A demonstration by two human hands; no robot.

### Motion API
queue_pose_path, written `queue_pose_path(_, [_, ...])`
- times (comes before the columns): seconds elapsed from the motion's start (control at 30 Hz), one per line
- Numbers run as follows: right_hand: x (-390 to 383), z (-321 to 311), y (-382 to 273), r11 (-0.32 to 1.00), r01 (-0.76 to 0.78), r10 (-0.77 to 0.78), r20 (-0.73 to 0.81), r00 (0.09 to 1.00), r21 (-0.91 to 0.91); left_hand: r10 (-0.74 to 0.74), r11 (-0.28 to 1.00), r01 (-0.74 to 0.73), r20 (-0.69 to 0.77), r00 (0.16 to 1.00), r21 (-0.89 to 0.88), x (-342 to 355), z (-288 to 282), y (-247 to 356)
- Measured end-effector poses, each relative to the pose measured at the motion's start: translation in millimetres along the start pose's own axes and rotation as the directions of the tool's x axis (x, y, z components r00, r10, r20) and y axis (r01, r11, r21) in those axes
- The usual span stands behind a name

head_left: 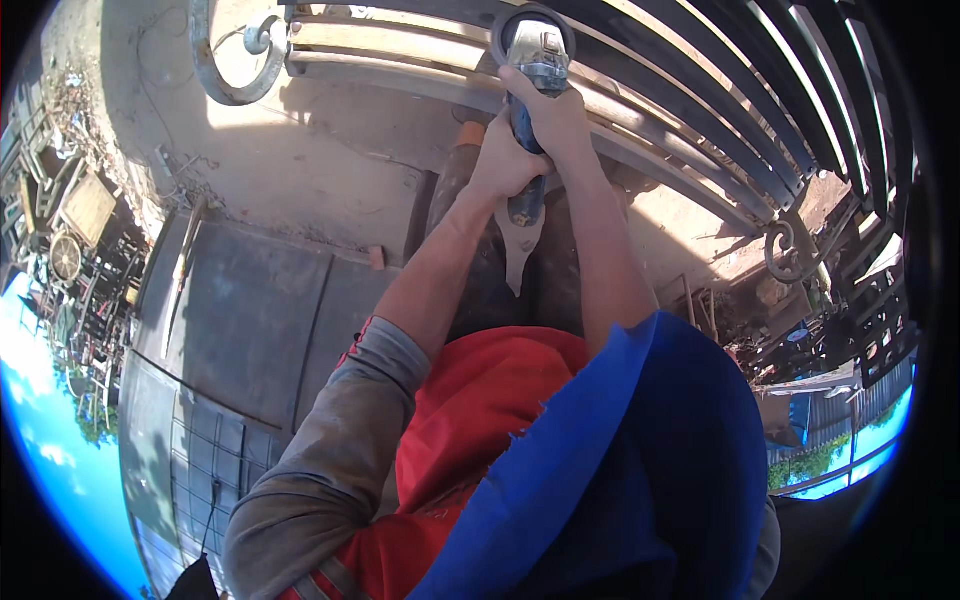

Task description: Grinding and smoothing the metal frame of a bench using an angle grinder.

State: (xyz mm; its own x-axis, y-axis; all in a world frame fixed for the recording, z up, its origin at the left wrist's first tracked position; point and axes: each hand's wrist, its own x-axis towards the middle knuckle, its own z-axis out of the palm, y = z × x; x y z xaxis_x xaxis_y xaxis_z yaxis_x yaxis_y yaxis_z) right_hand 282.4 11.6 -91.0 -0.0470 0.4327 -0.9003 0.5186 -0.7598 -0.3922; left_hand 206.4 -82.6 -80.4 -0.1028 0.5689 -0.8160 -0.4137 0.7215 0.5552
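Note:
Both of my hands are closed round an angle grinder (pixel 538 45) with a metal head and a dark body. My left hand (pixel 505 160) wraps the rear of the body, and my right hand (pixel 558 115) grips closer to the head. A round disc or guard rims the head, over the slats of a bench (pixel 390 40). From this angle I cannot tell whether the disc touches a slat. The bench has long slats, some pale and some dark, and a curled metal armrest (pixel 245 75) at its left end.
Another metal scroll (pixel 785 250) stands at the bench's right end. Grey metal sheets (pixel 250 300) lie on the left, with a long thin stick (pixel 182 270) across them. Scrap (pixel 75 230) is piled at far left. A blue cloth (pixel 570 450) hangs over my front.

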Motion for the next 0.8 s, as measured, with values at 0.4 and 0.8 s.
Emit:
queue_pose_path(0.4, [3.3,-131.4,76.1,0.913,0.067,0.033,-0.236,0.971,0.403,-0.11,0.959,0.018,0.313,0.943,0.283,27.7,119.7,-21.8])
queue_pose_path(0.8, [23.2,4.3,6.9,0.943,0.093,-0.13,0.097,0.987,0.319,0.106,0.925,-0.045,-0.142,0.984,0.378,22.5,-4.6,2.2])
